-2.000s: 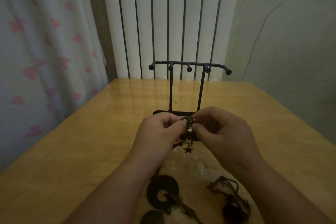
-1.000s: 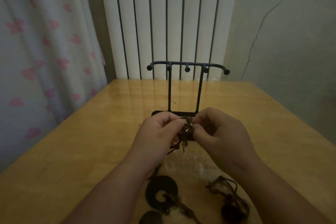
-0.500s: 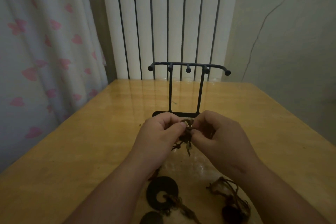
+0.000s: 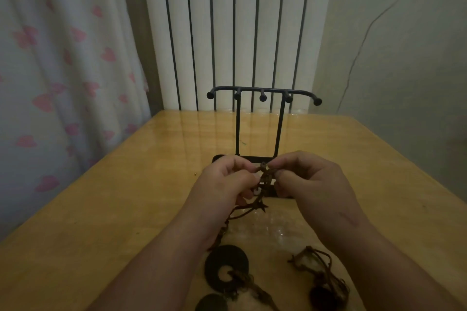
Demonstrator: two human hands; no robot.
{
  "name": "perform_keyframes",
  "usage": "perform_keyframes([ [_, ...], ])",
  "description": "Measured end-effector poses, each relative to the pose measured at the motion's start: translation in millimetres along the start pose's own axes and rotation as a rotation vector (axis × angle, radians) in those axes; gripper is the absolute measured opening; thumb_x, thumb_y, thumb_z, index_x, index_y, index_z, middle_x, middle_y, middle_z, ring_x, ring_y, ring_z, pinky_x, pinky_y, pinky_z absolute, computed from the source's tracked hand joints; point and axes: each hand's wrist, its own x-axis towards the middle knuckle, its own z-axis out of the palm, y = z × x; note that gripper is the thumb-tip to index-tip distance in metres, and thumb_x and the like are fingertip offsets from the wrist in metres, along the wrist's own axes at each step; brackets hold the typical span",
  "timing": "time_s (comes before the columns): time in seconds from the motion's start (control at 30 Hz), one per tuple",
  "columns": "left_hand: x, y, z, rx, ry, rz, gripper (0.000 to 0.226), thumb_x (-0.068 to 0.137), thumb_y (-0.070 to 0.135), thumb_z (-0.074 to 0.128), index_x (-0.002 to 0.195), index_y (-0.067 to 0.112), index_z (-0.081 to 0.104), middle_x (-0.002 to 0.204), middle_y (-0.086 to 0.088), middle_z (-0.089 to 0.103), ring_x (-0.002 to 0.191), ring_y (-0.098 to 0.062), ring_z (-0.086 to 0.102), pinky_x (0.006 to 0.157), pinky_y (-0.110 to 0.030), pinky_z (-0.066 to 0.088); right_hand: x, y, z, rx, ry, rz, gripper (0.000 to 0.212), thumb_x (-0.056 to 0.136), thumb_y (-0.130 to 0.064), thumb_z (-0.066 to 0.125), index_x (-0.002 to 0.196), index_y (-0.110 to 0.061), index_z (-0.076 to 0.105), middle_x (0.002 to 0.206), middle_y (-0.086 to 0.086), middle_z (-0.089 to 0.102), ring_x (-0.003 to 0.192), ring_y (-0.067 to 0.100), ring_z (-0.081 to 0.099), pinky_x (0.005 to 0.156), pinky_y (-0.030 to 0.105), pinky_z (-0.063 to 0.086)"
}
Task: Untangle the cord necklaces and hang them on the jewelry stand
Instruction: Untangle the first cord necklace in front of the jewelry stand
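Left grip (image 4: 222,185) and right grip (image 4: 312,183) are both pinching a knotted brown cord (image 4: 266,176), star charm (image 4: 261,207) dangling, over the glossy wooden table (image 4: 121,209), near the thin black metal stand (image 4: 237,124).

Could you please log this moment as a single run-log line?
phase: untangling | left hand: pinching cord necklace | right hand: pinching same cord | jewelry stand: hooks bare

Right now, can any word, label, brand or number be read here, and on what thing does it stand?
None can be read. The jewelry stand, the cord necklace, the ring pendant and the table show no writing; the curtain bears only pink hearts.
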Motion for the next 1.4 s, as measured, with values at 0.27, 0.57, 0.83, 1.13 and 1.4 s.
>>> perform_keyframes([
  [0.27,0,2,-1,-0.020,0.066,0.042,0.019,0.089,0.010,0.068,0.099,0.022,0.056,0.075,0.002,0.072,0.067,-0.009,0.065,0.066,-0.030,0.049,-1,0,0,0.043,-0.049,-0.001,0.010,0.080,0.001,0.067,0.080,-0.009,0.066,0.079,0.008,0.069,0.068,0.008,0.066,0.058,0.013,0.050],
  [0.57,0,3,0,-0.018,0.053,-0.006,0.014,0.093,0.009,0.063,0.097,0.021,0.056,0.087,-0.001,0.073,0.078,-0.016,0.073,0.065,-0.028,0.054,3,2,-3,0.437,-0.075,0.180,0.023,0.085,0.012,0.048,0.089,-0.011,0.051,0.075,0.001,0.061,0.057,0.014,0.045,0.054,0.029,0.035],
  [0.83,1,-1,3,-0.085,0.061,0.026,0.015,0.092,0.004,0.062,0.091,0.018,0.056,0.095,-0.014,0.068,0.084,-0.022,0.073,0.070,-0.030,0.058,3,6,-2,0.247,-0.172,0.169,0.019,0.064,-0.011,0.055,0.079,-0.017,0.064,0.068,0.001,0.055,0.060,0.015,0.046,0.051,0.026,0.038],
  [1.13,4,-5,6,-0.171,0.096,0.026,0.020,0.094,-0.003,0.056,0.096,0.018,0.055,0.104,-0.014,0.063,0.091,-0.024,0.073,0.081,-0.039,0.060,2,8,2,-0.077,-0.061,0.089,0.009,0.091,-0.010,0.061,0.086,-0.016,0.065,0.082,0.005,0.065,0.053,-0.007,0.051,0.049,0.008,0.040],
  [1.4,6,-7,4,-0.212,0.106,-0.002,0.022,0.092,-0.002,0.058,0.103,0.017,0.058,0.102,-0.015,0.064,0.090,-0.027,0.072,0.077,-0.035,0.058,0,1,3,0.108,-0.132,0.180,0.015,0.090,0.004,0.048,0.087,-0.007,0.058,0.064,-0.002,0.067,0.054,0.009,0.049,0.052,0.021,0.039],
])
